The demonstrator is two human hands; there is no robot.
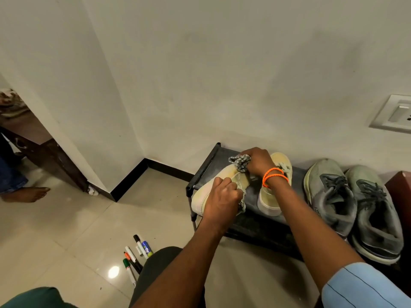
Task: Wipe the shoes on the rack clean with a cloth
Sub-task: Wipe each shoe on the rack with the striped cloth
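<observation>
Fingers of the left hand (222, 197) curl round a pale suede shoe (201, 202) at the rack's (204, 167) left edge while the right hand (258, 162) pinches a crumpled checked cloth (240, 163) on its toe.

cloth (241, 162): grey-and-white check
held shoe (201, 197): pale yellow
shoe pair at 3 o'clock (353, 205): grey-green
rack (251, 197): black
wrist bands (274, 177): orange
sleeve (364, 287): light blue, thin dark stripes

My left hand (222, 196) covers the middle of the pale yellow shoe (201, 196), so I can't see its laces. My right hand (258, 162) hides most of the cloth (241, 162). Right of that shoe, the wall switch plate (393, 114) is cut by the frame edge. The marker (139, 243) labels are too small to read.
</observation>
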